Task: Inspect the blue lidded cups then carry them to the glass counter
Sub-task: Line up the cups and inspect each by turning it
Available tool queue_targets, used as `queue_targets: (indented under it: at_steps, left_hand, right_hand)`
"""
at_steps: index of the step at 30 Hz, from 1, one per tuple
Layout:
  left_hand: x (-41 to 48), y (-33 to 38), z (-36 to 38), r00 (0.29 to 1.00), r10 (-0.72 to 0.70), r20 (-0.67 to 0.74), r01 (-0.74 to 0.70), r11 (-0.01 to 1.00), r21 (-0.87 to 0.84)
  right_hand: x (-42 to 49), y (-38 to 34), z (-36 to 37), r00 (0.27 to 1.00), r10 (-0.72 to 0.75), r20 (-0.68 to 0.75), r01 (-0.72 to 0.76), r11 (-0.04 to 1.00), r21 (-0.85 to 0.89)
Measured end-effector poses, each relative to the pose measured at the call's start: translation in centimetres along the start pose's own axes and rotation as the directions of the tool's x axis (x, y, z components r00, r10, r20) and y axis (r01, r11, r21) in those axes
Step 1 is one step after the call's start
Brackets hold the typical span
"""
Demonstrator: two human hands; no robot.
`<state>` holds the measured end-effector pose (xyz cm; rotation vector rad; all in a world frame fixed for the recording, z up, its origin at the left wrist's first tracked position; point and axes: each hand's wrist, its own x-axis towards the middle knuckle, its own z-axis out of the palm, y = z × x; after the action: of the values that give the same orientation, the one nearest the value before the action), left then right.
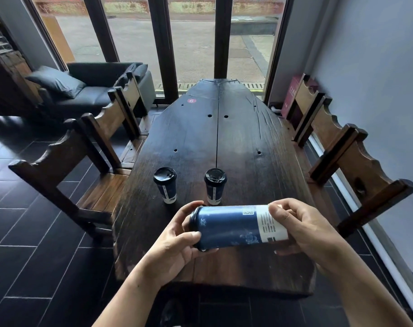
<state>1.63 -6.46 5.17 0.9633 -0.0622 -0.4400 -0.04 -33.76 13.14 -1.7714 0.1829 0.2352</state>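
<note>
Now left hand [174, 237] and right hand [304, 230] clutch the blue lidded cup [229, 226] sideways over the tabletop [224, 138]; a loose lid [193, 224] might spill.

Single view, worn on the head. Looks forward and down from the near end of the surface [238, 142], along its length toward the window [191, 43] at 12 o'clock. Wide-angle, close above that end; chairs [101, 194] at 9 and 3 o'clock.

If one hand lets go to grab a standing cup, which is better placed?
Probably the left hand: the far-left cup and the other standing cup sit just beyond it, while the right hand grips the held cup farther off.
</note>
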Motion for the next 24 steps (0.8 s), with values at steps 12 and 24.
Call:
queue_targets:
  at_steps: [12, 24]
  left_hand:
    - [0.1, 1.1, 0.1, 0.973, -0.216, -0.078, 0.22, 0.974, 0.047]
    - [0.7, 0.5, 0.3, 0.964, -0.256, -0.068, 0.26, 0.964, 0.051]
  right_hand:
    - [-0.5, 1.1, -0.9, 0.974, -0.224, 0.025, 0.223, 0.945, -0.237]
    - [-0.4, 2.1, -1.1, 0.978, -0.199, 0.062, 0.208, 0.954, -0.214]
